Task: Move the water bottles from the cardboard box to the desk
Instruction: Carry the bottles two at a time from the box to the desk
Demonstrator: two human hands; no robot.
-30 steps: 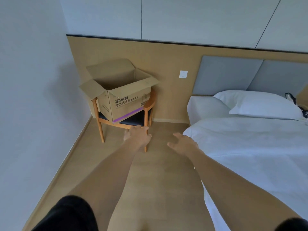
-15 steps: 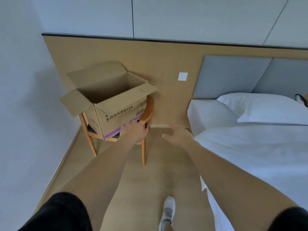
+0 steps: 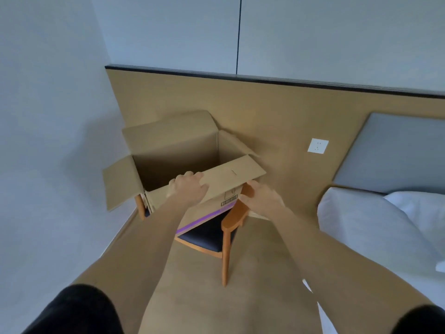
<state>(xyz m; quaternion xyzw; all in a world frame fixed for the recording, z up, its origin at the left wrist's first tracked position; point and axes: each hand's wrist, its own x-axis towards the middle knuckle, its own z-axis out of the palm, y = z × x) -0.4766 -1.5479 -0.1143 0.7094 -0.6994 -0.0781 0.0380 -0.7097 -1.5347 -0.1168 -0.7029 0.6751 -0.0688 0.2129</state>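
The cardboard box (image 3: 183, 155) stands on the seat of a wooden chair (image 3: 228, 225) in the corner of the room, with all its flaps open. The box is tan, with a purple stripe low on its front side and a small barcode label near the right edge. The inside walls are visible, but the bottom is hidden behind the near flap, so I cannot tell whether water bottles are inside; no bottle shows anywhere.

The left hand (image 3: 186, 189) is at the near edge of the box. Its fingers (image 3: 190, 175) are curled over the top of the near flap, and they seem to grasp this flap. The right hand (image 3: 262, 198) is just beside the right front corner of the box, above the armrest of the chair. Its fingers are released, fairly straight and pointing toward the box; whether they touch the cardboard I cannot tell. This hand holds nothing.

Both bare forearms reach forward from black sleeves at the bottom of the view. The chair has a dark seat cushion and orange-brown legs, and it stands on a light wooden floor. Behind it is a tan wall panel with a white socket (image 3: 317, 145). At the right is a bed (image 3: 361, 227) with white sheets and a grey headboard.
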